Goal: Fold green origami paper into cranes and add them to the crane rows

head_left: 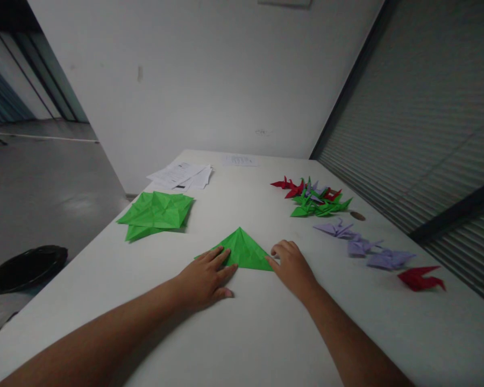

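A green paper folded into a triangle (pixel 246 251) lies on the white table, its point facing away from me. My left hand (pixel 206 278) lies spread on its left part, fingers apart and thumb on the tabletop. At the right corner is my right hand (pixel 292 266), fingers apart and curved, with a fingertip touching the paper's edge. The far left corner of the triangle is partly covered by my left hand.
Creased green sheets (pixel 157 209) lie at the left, with printed papers (pixel 181 174) behind. Folded cranes (pixel 317 199) are heaped at the right; purple cranes (pixel 358 246) and a red crane (pixel 420 278) stretch along the right edge. A black-lined bin (pixel 27 269) stands left.
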A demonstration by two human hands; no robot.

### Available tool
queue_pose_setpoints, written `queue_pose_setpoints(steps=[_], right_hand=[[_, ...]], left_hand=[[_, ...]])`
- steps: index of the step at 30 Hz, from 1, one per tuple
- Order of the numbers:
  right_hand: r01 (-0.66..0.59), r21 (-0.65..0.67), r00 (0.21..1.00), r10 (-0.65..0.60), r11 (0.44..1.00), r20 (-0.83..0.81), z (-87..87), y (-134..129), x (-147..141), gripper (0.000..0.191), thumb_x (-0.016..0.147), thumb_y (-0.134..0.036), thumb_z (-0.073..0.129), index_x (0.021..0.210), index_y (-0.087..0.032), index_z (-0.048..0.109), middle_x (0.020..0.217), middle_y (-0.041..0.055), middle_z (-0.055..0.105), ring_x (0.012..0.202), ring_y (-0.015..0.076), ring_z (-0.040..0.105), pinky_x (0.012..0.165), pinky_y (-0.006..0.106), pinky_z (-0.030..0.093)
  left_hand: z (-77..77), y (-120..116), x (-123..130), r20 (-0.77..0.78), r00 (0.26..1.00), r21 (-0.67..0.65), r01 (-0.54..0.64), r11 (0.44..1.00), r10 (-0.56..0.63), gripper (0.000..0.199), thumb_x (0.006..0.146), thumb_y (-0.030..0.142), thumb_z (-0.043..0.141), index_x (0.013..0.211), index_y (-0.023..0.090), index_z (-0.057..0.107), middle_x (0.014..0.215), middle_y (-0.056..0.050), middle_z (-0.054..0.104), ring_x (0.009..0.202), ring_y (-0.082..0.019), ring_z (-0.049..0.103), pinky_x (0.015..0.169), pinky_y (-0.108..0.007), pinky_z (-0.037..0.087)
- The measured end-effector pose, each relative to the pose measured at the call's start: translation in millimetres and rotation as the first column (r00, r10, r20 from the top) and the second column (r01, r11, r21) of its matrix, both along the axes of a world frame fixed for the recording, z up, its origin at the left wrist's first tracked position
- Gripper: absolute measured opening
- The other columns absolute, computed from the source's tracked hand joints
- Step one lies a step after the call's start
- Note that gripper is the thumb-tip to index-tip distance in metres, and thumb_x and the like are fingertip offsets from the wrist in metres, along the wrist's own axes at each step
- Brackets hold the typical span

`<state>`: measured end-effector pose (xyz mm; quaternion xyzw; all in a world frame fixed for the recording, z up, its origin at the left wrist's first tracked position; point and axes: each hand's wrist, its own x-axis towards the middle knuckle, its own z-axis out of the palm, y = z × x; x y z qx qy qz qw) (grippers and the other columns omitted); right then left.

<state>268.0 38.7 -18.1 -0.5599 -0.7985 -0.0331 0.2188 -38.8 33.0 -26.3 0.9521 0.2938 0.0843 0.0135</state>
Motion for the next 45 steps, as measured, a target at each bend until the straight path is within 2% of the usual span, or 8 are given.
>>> queue_pose_setpoints(steps=[3, 7, 11, 21, 27, 32, 39, 45], right_hand=[[-0.112, 0.100, 0.994, 0.112, 0.989, 0.001, 6.4, -8.2, -20.5, 0.007, 0.089, -0.014, 0.070, 0.096, -0.014, 0.070, 0.101, 0.0132, 0.070, 0.100, 0.0297, 0.061, 0.093, 0.043, 0.053], [-0.237, 0.132, 0.967, 0.220, 0.962, 0.130, 5.8, -20.5, -53.2, 0.042, 0.093, -0.022, 0.066, 0.132, -0.006, 0.063, 0.139, 0.0225, 0.061, 0.134, 0.0362, 0.051, 0.115, 0.052, 0.044], [-0.337, -0.001, 0.929, 0.333, 0.941, 0.159, -3.0, -26.6, -71.9, 0.069, 0.095, -0.035, 0.068, 0.152, -0.004, 0.046, 0.158, 0.0221, 0.047, 0.150, 0.0354, 0.038, 0.122, 0.052, 0.039], [-0.314, -0.307, 0.925, 0.363, 0.899, 0.117, -5.1, -25.0, -67.2, 0.075, 0.098, -0.045, 0.063, 0.159, -0.010, 0.038, 0.165, 0.0169, 0.036, 0.156, 0.0345, 0.028, 0.126, 0.055, 0.030], [-0.311, -0.324, 0.926, 0.361, 0.894, 0.106, -4.9, -23.3, -60.2, 0.073, 0.099, -0.049, 0.060, 0.159, -0.013, 0.039, 0.166, 0.0158, 0.036, 0.156, 0.0336, 0.028, 0.127, 0.055, 0.028], [-0.287, -0.329, 0.934, 0.340, 0.900, 0.115, -7.9, -20.3, -52.7, 0.077, 0.099, -0.053, 0.058, 0.160, -0.011, 0.037, 0.167, 0.0180, 0.032, 0.157, 0.0342, 0.026, 0.128, 0.054, 0.026], [-0.210, -0.358, 0.949, 0.278, 0.910, 0.151, -7.7, -17.0, -44.0, 0.081, 0.100, -0.056, 0.054, 0.160, -0.004, 0.034, 0.167, 0.0223, 0.028, 0.157, 0.0343, 0.024, 0.128, 0.053, 0.024], [-0.187, -0.325, 0.953, 0.251, 0.927, 0.168, -14.0, -13.1, -31.2, 0.080, 0.101, -0.058, 0.051, 0.161, -0.007, 0.033, 0.167, 0.0223, 0.028, 0.157, 0.0343, 0.023, 0.127, 0.056, 0.024]], left_hand=[[-0.3, -1.3, 0.4, 0.017, 1.000, -0.001, -0.010, 1.000, 0.010, 0.074, 0.097, 0.070, 0.043, 0.153, 0.020, 0.048, 0.158, -0.024, 0.043, 0.147, -0.044, 0.040, 0.115, -0.059, 0.041], [0.8, -2.6, 2.1, 0.048, 0.999, -0.014, -0.008, 1.000, 0.009, 0.073, 0.097, 0.069, 0.043, 0.151, 0.020, 0.050, 0.156, -0.024, 0.045, 0.146, -0.044, 0.040, 0.115, -0.061, 0.041], [3.9, -2.1, 3.6, 0.064, 0.997, -0.041, 0.038, 0.998, -0.035, 0.073, 0.098, 0.068, 0.044, 0.151, 0.018, 0.049, 0.156, -0.024, 0.045, 0.146, -0.043, 0.041, 0.114, -0.060, 0.042], [4.3, 2.8, -3.5, 0.080, 0.991, -0.087, 0.112, 0.990, -0.105, 0.072, 0.101, 0.059, 0.046, 0.154, 0.011, 0.043, 0.160, -0.024, 0.042, 0.148, -0.041, 0.040, 0.118, -0.057, 0.041], [3.0, 3.3, -4.2, 0.058, 0.993, -0.077, 0.111, 0.991, -0.106, 0.072, 0.101, 0.058, 0.047, 0.153, 0.007, 0.045, 0.160, -0.028, 0.039, 0.152, -0.041, 0.033, 0.121, -0.056, 0.037], [1.7, 2.2, -5.4, 0.047, 0.996, -0.067, 0.073, 0.995, -0.070, 0.071, 0.100, 0.060, 0.048, 0.151, 0.010, 0.048, 0.162, -0.026, 0.036, 0.154, -0.042, 0.028, 0.121, -0.057, 0.036], [4.8, 0.0, -4.8, -0.018, 1.000, -0.070, 0.011, 0.997, -0.013, 0.072, 0.100, 0.063, 0.045, 0.154, 0.015, 0.045, 0.162, -0.028, 0.035, 0.152, -0.045, 0.032, 0.117, -0.060, 0.038], [-0.9, 5.1, -11.1, -0.006, 1.000, -0.070, -0.003, 0.998, 0.002, 0.073, 0.100, 0.065, 0.043, 0.155, 0.018, 0.043, 0.163, -0.028, 0.033, 0.151, -0.046, 0.032, 0.116, -0.062, 0.037]])
